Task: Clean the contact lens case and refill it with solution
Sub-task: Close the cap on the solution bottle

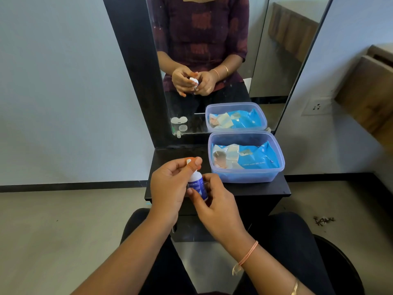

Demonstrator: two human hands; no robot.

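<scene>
A small white solution bottle (pixel 197 184) with a blue label is upright above the front of the black dresser shelf (pixel 255 188). My right hand (pixel 217 203) grips the bottle's body from the right. My left hand (pixel 168 186) pinches the bottle's white cap (pixel 188 161) between thumb and fingertips. The clear contact lens case (pixel 179 122) shows only as a reflection in the mirror, low on the left. On the shelf itself it is hidden behind my left hand.
A clear plastic box (pixel 246 177) holding a blue pack of wet wipes (pixel 255 156) sits at the shelf's right, against the mirror (pixel 265 71). A wall socket (pixel 316 106) and a wooden cabinet (pixel 365 92) are on the right. My knees are below the shelf.
</scene>
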